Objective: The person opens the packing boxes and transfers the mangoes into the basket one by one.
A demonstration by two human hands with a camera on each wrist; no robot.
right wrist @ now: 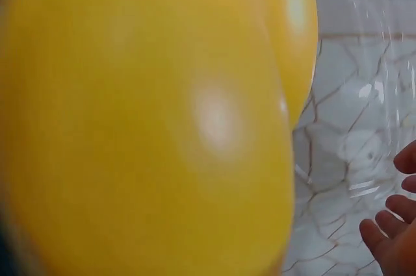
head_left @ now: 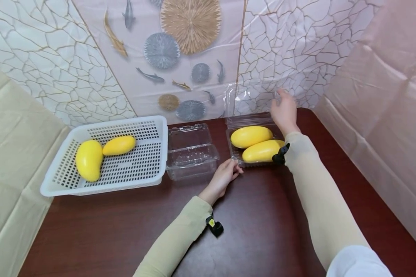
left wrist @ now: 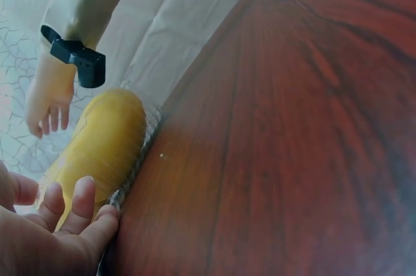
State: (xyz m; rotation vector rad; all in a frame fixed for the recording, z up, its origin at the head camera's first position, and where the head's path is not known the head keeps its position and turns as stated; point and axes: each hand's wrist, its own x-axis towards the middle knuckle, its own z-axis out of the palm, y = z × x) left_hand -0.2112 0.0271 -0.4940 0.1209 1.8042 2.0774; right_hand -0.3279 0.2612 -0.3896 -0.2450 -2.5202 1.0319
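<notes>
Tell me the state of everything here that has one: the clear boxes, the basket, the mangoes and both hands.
right clamshell box: open, lid raised, two mangoes inside
left clamshell box: open, nothing inside
white basket: holds two basket mangoes
left hand: fingertips at the right box's front corner
right hand: fingers spread at the raised lid
</notes>
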